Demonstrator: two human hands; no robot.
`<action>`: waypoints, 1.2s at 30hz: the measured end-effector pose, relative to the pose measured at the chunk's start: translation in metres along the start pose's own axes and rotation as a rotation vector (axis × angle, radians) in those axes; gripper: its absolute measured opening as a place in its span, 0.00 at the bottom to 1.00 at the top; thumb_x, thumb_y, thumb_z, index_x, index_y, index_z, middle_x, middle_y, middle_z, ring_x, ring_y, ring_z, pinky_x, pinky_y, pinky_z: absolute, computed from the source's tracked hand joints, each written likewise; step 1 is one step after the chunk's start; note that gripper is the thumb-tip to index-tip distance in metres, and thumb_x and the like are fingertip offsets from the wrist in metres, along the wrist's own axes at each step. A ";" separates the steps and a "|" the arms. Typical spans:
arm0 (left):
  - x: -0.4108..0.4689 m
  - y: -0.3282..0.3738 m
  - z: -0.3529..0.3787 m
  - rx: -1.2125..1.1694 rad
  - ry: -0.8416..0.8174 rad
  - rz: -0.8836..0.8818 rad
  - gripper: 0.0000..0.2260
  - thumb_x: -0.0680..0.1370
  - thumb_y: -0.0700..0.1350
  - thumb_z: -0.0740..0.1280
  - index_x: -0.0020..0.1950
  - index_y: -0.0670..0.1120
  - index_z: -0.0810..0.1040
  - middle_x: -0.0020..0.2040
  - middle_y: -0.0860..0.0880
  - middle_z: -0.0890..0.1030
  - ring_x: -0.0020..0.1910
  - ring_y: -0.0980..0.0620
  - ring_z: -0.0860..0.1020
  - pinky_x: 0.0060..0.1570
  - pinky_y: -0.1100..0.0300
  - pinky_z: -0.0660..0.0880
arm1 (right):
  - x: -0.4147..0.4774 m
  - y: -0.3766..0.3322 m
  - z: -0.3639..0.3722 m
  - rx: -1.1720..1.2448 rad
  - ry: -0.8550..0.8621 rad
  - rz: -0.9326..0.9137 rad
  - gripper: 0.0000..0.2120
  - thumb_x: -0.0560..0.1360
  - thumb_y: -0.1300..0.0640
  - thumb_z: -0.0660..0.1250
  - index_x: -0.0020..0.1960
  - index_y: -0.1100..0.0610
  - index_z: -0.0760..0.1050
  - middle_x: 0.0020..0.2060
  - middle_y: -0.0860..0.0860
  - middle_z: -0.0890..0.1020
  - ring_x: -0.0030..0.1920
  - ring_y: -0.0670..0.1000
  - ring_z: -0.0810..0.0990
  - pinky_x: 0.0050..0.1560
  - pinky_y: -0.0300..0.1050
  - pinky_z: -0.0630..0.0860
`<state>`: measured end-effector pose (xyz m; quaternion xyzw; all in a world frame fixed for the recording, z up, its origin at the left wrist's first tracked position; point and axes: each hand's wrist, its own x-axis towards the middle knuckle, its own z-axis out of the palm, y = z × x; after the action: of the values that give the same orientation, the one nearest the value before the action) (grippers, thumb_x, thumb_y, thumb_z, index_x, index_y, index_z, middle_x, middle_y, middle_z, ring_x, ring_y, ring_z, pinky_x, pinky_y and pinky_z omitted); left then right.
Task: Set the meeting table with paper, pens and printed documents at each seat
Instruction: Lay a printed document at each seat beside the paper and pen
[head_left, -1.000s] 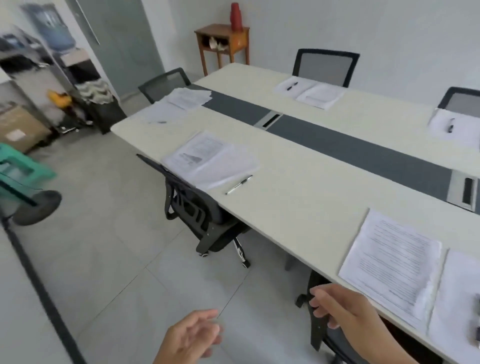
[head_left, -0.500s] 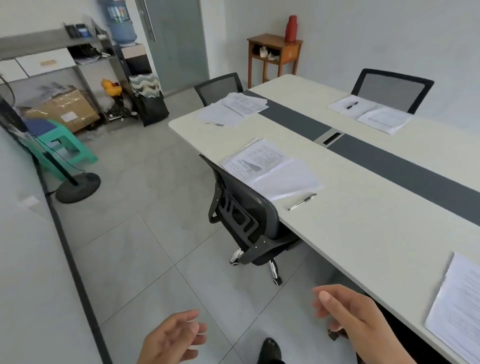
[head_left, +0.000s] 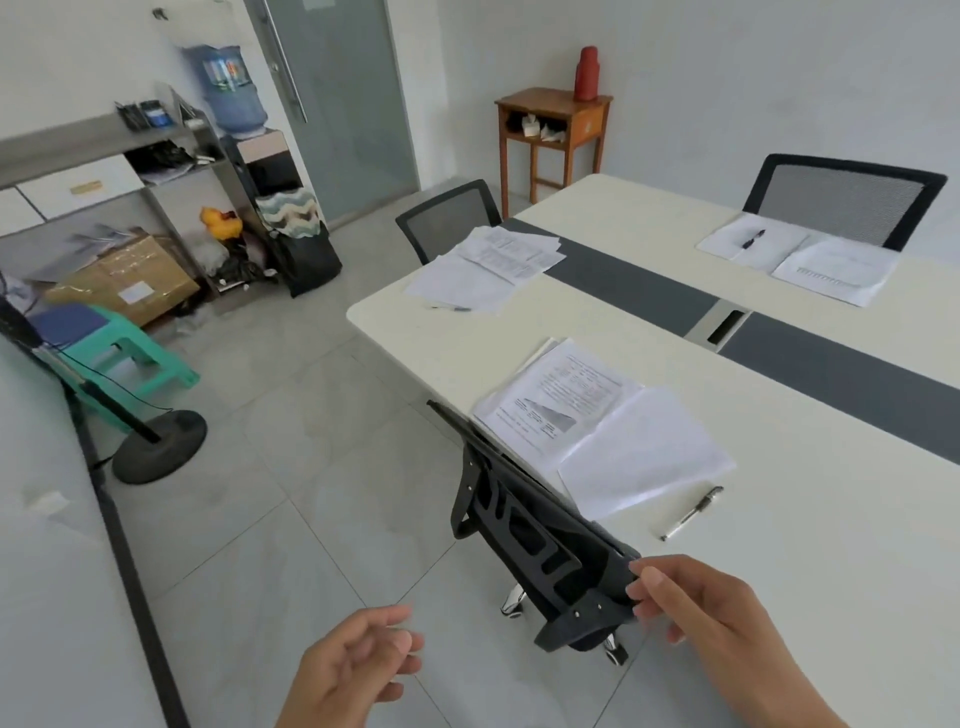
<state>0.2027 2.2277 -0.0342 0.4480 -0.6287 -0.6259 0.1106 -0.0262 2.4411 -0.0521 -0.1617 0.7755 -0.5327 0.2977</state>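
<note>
Head view: the left hand (head_left: 358, 660) hangs off the table's (head_left: 779, 571) near side, fingers loosely curled, holding nothing. The right hand (head_left: 696, 618) has its fingertips at the top corner of the chair (head_left: 524, 525), which is tucked against the table; whether they grip it I cannot tell. By the table's near edge lie a pen (head_left: 693, 512), a sheet (head_left: 644, 452) and a document (head_left: 561, 400). At the table's end lie papers (head_left: 483, 270) and a second pen (head_left: 457, 308). On its far side, a far sheet (head_left: 727, 244) carries a third pen (head_left: 753, 239), beside a far document (head_left: 836, 270).

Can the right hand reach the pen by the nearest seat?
Probably yes. The pen lies uncovered on the table just beyond the right hand, which is at the corner of the chair back; nothing lies between.
</note>
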 end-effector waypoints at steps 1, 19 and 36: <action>0.012 0.003 -0.004 -0.003 0.002 0.000 0.06 0.77 0.35 0.67 0.50 0.43 0.82 0.42 0.46 0.86 0.41 0.49 0.85 0.42 0.54 0.77 | 0.010 -0.006 0.005 -0.005 -0.002 0.002 0.07 0.78 0.60 0.65 0.47 0.55 0.83 0.39 0.51 0.87 0.39 0.49 0.85 0.35 0.41 0.76; 0.302 0.113 -0.093 0.149 -0.332 0.060 0.14 0.67 0.47 0.68 0.50 0.44 0.83 0.42 0.45 0.86 0.40 0.48 0.85 0.42 0.54 0.78 | 0.148 -0.090 0.126 0.080 0.360 0.210 0.06 0.78 0.57 0.66 0.48 0.52 0.82 0.40 0.47 0.87 0.40 0.45 0.85 0.40 0.42 0.77; 0.415 0.133 0.112 0.629 -0.760 0.130 0.07 0.75 0.49 0.70 0.52 0.55 0.80 0.46 0.51 0.84 0.48 0.60 0.82 0.51 0.60 0.77 | 0.271 0.017 0.051 -0.403 0.470 0.471 0.17 0.78 0.42 0.63 0.64 0.44 0.74 0.60 0.40 0.78 0.61 0.42 0.75 0.59 0.42 0.74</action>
<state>-0.1705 1.9891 -0.1131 0.1598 -0.8096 -0.5167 -0.2280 -0.2017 2.2562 -0.1590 0.0921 0.9276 -0.3091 0.1885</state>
